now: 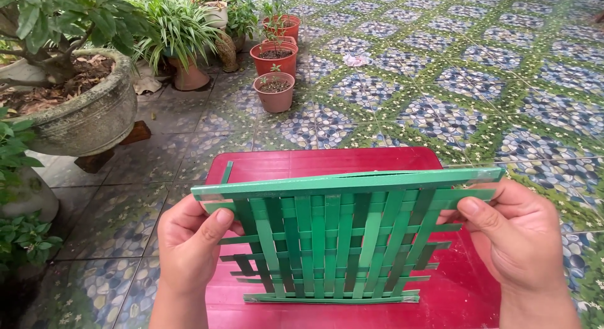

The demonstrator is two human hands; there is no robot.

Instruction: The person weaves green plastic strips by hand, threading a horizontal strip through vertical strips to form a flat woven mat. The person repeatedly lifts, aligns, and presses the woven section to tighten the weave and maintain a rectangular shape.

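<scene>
Green woven strip mat between left hand and right hand, above red stool

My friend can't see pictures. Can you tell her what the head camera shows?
Two hands, left hand and right hand, hold up a green woven strip mat by its sides above a red table. Potted plants stand behind on a patterned tile floor.

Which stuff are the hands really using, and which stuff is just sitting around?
In use:
- green woven strip mat
- left hand, right hand, each gripping an end
- red stool underneath

Just around:
- three small clay pots
- big stone planter
- tiled floor
</scene>
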